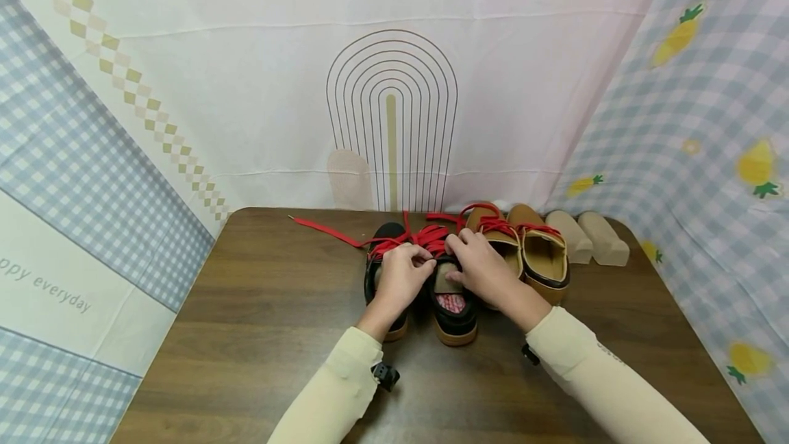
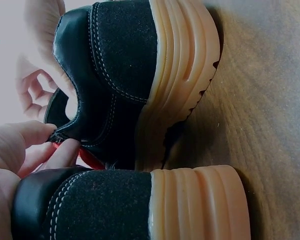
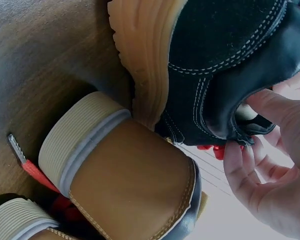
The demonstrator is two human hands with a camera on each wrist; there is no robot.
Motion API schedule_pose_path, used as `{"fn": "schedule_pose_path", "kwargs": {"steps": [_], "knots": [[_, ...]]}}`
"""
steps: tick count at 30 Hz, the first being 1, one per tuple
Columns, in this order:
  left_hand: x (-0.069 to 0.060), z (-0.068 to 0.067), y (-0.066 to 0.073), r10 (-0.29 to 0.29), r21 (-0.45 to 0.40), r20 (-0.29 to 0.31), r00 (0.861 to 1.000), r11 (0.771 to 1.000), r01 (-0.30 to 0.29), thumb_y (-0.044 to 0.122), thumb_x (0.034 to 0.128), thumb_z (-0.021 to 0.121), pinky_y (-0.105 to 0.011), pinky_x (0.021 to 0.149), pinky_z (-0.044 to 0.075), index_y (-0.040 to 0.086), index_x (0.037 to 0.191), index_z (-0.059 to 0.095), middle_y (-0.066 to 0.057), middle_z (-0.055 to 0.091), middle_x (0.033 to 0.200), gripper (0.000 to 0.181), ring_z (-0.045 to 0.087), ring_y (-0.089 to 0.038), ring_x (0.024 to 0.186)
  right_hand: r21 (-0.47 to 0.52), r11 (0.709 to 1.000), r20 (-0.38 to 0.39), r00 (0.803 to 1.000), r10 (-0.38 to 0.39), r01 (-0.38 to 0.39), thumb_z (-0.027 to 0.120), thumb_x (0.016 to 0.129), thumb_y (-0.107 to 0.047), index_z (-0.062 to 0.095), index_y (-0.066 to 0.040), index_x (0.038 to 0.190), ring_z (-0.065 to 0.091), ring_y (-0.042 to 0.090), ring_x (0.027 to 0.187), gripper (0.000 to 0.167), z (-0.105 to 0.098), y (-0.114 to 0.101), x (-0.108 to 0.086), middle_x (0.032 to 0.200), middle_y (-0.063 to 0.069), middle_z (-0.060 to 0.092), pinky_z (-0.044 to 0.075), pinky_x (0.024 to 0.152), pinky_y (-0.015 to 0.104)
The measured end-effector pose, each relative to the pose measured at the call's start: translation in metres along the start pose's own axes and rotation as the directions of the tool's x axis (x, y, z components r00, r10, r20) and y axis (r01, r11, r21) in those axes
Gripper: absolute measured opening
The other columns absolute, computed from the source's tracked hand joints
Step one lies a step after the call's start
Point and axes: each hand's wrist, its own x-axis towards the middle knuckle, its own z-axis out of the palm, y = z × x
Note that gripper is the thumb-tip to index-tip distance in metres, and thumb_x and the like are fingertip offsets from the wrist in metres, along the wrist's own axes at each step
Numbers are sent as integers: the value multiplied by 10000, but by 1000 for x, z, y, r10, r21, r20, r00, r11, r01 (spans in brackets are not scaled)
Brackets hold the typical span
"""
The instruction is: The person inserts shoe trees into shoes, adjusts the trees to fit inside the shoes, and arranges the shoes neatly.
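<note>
Two black shoes with red laces and tan soles stand side by side on the table. My left hand reaches over the left black shoe and pinches the collar edge of the right black shoe near its lacing. On that same shoe's other side my right hand pinches the collar edge, thumb inside the opening. The left wrist view shows the left fingers at the edge; the right wrist view shows the right hand there. A patterned pink insole shows inside. The fingers partly hide the tongue.
Right of the black shoes stand two brown shoes with red laces. Two beige shoe-shaped blocks lie at the table's back right. A loose red lace stretches left over the wooden table. Patterned cloth hangs behind and on both sides.
</note>
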Motion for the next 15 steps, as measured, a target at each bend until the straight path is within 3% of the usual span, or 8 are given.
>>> {"fn": "schedule_pose_path", "kwargs": {"steps": [8,15], "knots": [[0,-1,0,-3,-4,-6,1000,1000,3,144,902,788,-249,667,549,112,849,785,1,745,841,61,678,-102,733,-66,998,-24,1000,-1,-1,922,785,-234,555,-53,1083,546,341,902,506,4,-6,-4,973,117,528,515,793,436],[0,0,1,-1,-5,-2,1000,1000,0,152,895,803,-241,674,553,110,862,786,-2,751,851,56,689,-101,743,-92,996,-63,998,-2,-4,910,801,-242,555,-57,1109,555,350,935,505,5,-8,-10,1032,148,544,561,747,437]]}}
